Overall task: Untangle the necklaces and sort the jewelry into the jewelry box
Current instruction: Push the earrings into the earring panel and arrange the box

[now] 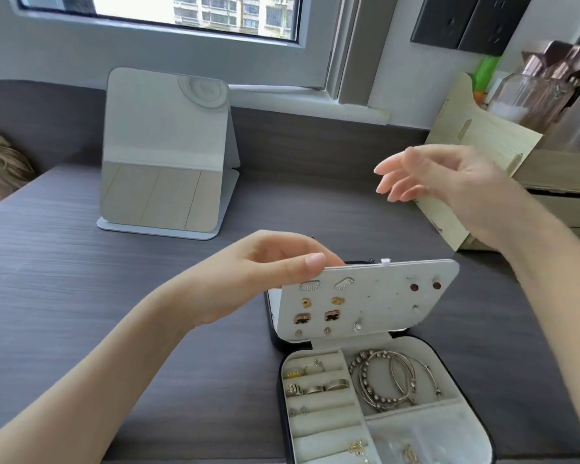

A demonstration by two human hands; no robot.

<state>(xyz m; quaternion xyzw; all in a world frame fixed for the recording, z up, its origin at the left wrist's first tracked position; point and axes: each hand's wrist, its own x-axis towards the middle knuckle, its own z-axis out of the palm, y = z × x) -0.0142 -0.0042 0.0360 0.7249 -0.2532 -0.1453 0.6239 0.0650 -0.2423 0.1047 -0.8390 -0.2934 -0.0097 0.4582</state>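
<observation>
The desk carries a standing mirror at the back and a wooden organizer on the right. The jewelry box lies open at the near edge.

The left hand pinches the top left corner of the box's earring panel, holding it upright. The right hand hangs above, fingers loose; whether it holds anything I cannot tell.

The panel probably needs a steady, slow swing, so its earrings stay seated. Bracelets and rings sit in separate compartments below.

There is open room on the left. The organizer crowds the right, and the box's near end runs out of view.
</observation>
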